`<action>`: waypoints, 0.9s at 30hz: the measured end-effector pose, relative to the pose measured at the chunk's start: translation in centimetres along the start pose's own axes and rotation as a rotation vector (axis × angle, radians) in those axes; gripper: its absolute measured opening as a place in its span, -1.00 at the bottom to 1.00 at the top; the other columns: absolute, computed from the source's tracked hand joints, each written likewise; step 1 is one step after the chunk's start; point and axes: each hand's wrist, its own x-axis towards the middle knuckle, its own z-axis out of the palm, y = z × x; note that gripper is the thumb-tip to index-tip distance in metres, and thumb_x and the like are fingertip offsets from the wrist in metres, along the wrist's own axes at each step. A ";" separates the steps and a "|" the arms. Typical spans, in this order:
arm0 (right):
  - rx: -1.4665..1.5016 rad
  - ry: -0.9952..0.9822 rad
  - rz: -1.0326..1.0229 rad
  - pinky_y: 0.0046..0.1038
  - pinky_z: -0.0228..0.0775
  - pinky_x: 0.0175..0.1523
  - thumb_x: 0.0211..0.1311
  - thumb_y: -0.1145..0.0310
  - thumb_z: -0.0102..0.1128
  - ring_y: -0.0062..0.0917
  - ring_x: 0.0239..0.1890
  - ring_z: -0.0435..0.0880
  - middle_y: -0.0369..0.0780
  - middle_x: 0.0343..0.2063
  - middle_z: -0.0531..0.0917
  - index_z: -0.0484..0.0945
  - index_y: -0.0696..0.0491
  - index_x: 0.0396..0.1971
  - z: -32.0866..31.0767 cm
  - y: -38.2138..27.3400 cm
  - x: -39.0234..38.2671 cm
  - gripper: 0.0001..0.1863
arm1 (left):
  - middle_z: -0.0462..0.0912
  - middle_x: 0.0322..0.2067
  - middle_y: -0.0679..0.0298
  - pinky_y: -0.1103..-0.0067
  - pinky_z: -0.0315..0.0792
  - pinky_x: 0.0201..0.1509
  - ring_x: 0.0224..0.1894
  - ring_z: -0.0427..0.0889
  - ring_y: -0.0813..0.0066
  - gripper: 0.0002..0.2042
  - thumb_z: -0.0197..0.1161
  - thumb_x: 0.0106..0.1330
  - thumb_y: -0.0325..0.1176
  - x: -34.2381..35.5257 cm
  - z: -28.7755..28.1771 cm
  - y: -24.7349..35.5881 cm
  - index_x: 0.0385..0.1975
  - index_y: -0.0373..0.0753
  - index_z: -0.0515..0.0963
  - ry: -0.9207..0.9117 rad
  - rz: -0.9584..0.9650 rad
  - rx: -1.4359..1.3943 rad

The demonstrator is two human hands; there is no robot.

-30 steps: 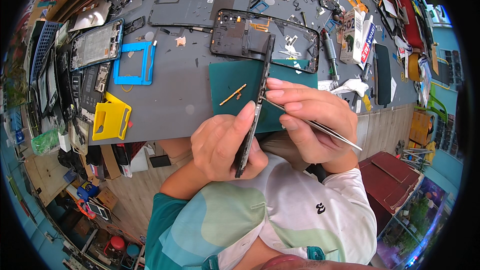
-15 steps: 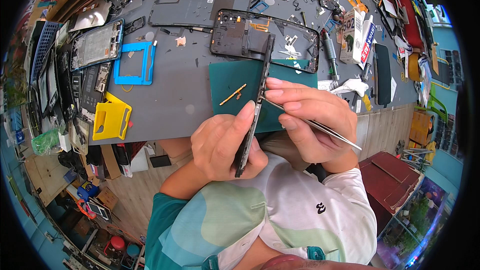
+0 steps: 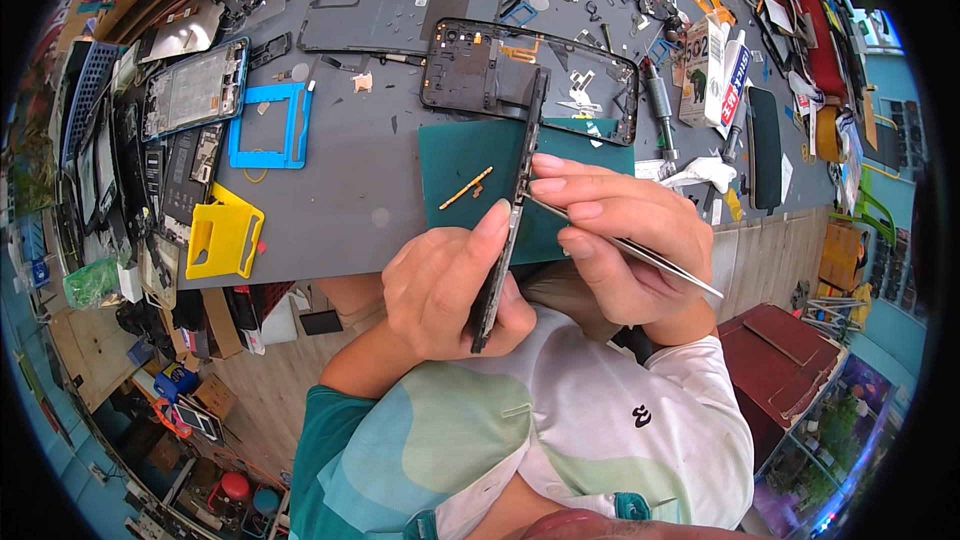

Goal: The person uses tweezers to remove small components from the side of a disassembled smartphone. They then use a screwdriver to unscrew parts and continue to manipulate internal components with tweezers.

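My left hand is closed around the lower part of a dark phone frame, held on edge so that its narrow side faces up. Metal tweezers are pinched in my right hand, their tip at the frame's edge near its middle. The fingertips of that hand also rest close against the frame. Beneath lies a green mat with a thin gold flex cable on it. Past the mat, a black phone housing lies flat. The frame's broad faces are hidden from view.
Blue and yellow plastic holders lie on the left of the grey table, beside stacked phone parts. At the right are a screwdriver, a small box, a glue tube and a dark phone. Small parts litter the far side.
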 end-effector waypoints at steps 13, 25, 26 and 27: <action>0.001 0.000 -0.004 -0.15 0.70 0.13 0.07 0.73 0.43 -0.13 -0.05 0.82 0.06 -0.17 0.78 0.62 0.29 -0.16 0.1 0.0 0.1 -0.70 | 0.75 -0.28 -0.03 0.48 0.62 -0.42 -0.51 0.69 0.30 -0.43 0.19 -0.08 -0.57 0.0 0.0 0.1 0.06 -0.60 0.54 0.007 -0.007 -0.004; 0.000 -0.001 -0.002 -0.17 0.71 0.11 0.06 0.73 0.44 -0.12 -0.04 0.82 0.05 -0.18 0.79 0.63 0.29 -0.17 0.1 0.1 0.0 -0.70 | 0.76 -0.24 -0.05 0.48 0.62 -0.41 -0.50 0.69 0.29 -0.45 0.20 -0.06 -0.57 -0.1 0.0 0.1 0.06 -0.60 0.54 0.004 -0.012 0.001; -0.001 -0.002 -0.002 -0.17 0.71 0.11 0.05 0.73 0.44 -0.12 -0.04 0.82 0.05 -0.18 0.79 0.63 0.29 -0.17 0.1 0.0 0.0 -0.69 | 0.76 -0.24 -0.05 0.48 0.62 -0.41 -0.51 0.69 0.29 -0.45 0.19 -0.06 -0.57 -0.1 0.0 0.1 0.06 -0.60 0.54 0.003 -0.011 0.001; -0.002 -0.002 -0.001 -0.17 0.71 0.11 0.05 0.73 0.44 -0.12 -0.04 0.82 0.05 -0.18 0.79 0.63 0.29 -0.17 0.1 0.0 0.0 -0.69 | 0.76 -0.25 -0.05 0.48 0.62 -0.42 -0.51 0.69 0.29 -0.45 0.19 -0.06 -0.57 0.0 0.0 0.1 0.06 -0.60 0.54 0.008 -0.006 0.002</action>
